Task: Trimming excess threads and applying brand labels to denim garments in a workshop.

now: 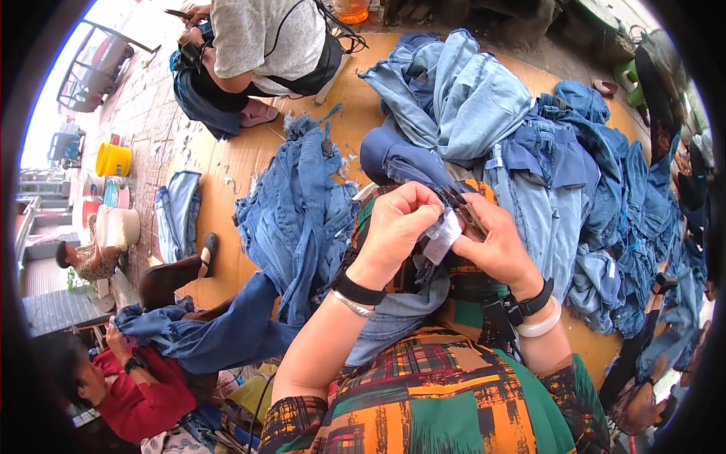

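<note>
Over my lap lies a pair of jeans (408,310), its dark blue inner cloth (404,155) folded out beyond my hands. My left hand (392,233) is closed, thumb and fingers pinching the jeans close to a white label (442,239). Thread snips (473,220) sit in my right hand (499,246), their points up against the seam by the label. The two hands nearly meet. Fingers partly cover the spot where the blades touch the cloth, and whether the blades are apart does not show.
A heap of light jeans (484,98) lies ahead, more denim (590,181) to the right. Blue jeans (291,204) lie left on the tan board (227,250). A person in red (147,397) handles denim at lower left; another person (276,45) sits ahead. Buckets (113,160) stand far left.
</note>
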Demonstrator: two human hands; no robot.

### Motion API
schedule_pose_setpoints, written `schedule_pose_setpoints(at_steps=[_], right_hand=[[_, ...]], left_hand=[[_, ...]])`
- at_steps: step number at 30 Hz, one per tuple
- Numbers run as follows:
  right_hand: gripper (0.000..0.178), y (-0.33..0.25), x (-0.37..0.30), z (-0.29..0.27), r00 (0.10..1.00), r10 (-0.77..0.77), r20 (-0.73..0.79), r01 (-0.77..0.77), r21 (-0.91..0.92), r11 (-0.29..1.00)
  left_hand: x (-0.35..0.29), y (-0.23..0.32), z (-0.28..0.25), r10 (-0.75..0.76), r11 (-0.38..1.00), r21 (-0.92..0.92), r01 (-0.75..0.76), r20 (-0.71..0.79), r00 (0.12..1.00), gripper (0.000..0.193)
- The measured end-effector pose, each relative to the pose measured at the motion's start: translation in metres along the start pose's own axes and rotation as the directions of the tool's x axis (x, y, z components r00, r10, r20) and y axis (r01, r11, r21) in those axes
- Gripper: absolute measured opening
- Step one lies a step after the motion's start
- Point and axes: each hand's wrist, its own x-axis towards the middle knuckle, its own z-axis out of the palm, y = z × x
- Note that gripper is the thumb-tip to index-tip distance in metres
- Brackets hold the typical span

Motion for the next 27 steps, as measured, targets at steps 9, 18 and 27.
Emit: schedule_pose_setpoints(at_steps=[9,18,27], right_hand=[[0.023,0.008,0.011,-0.002,0.979,0.099,-0.176,-0.079,0.117,0.990],[0.026,0.013,0.016,-0.009,0.982,0.181,-0.050,-0.161,0.266,0.950],[0.022,0.031,0.016,-0.010,0.996,0.040,-0.079,-0.026,0.162,0.986]], left_hand=[[0.002,0.003,0.002,-0.053,0.997,0.064,0.052,0.016,0.998,0.001],[-0.011,0.007,0.006,0.000,0.994,0.105,0.006,-0.055,0.999,0.002],[-0.037,-0.001,0.010,0.031,0.998,0.052,-0.023,-0.161,0.986,0.003]])
